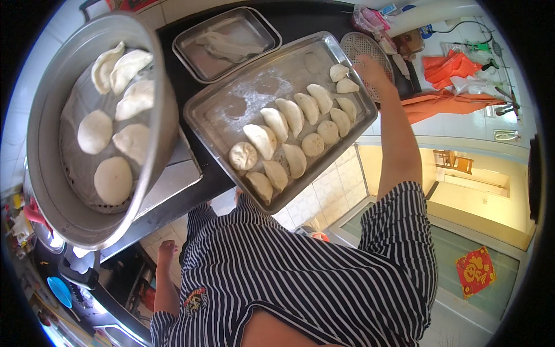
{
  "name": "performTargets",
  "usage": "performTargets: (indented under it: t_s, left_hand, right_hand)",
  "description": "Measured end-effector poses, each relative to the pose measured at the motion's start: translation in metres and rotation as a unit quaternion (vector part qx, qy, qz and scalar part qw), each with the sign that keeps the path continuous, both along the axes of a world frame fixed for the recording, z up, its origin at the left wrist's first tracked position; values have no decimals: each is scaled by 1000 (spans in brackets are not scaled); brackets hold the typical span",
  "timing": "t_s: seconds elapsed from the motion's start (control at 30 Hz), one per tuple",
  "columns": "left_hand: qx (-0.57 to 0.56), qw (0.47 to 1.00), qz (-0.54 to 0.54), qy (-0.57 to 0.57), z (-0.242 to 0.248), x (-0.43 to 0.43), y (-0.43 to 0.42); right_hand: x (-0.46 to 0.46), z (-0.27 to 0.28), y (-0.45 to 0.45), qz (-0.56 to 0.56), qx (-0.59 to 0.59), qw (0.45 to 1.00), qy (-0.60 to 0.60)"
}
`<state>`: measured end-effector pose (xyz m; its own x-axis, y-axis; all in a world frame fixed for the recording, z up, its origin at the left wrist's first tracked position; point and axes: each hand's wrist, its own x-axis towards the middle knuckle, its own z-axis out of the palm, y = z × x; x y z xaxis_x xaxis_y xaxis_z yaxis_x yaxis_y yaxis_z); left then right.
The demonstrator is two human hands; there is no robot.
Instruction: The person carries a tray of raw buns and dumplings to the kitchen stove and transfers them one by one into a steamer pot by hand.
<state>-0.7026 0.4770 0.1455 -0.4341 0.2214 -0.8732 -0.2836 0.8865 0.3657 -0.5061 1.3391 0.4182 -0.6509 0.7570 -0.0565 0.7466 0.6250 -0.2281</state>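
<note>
My left hand (pixel 168 250) hangs low beside my striped shirt, fingers curled, with no object visible in it. Beyond the right end of a large metal tray (pixel 208 93), my right hand (pixel 369 68) is over a round perforated rack (pixel 350 40); whether it grips anything is unclear. Rows of crescent dumplings (pixel 289 117) and a few round pleated buns (pixel 243 156) lie on the floured tray. At the left, a deep metal steamer pot (pixel 167 104) contains crescent dumplings (pixel 106 67) and smooth oval dough pieces (pixel 112 180); its near wall hides part of the contents.
Behind the large tray, a smaller metal tray (pixel 182 56) holds a pale cloth or dough-like sheet (pixel 230 45). Orange bags (pixel 451 69) hang on the tiled wall at the right. A blue strainer or ladle (pixel 59 291) sits at the lower left. The dark counter's edge runs beneath the pot.
</note>
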Motion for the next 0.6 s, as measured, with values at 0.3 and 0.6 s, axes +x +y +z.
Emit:
performTargets:
  t_s: [0.3, 0.6]
  left_hand:
    - [32, 996, 86, 10, 56, 26, -23]
    - [51, 993, 109, 7, 74, 50, -31]
  right_hand:
    - [-10, -92, -2, 185, 71, 977, -75]
    - [-30, -104, 30, 37, -90, 995, -29]
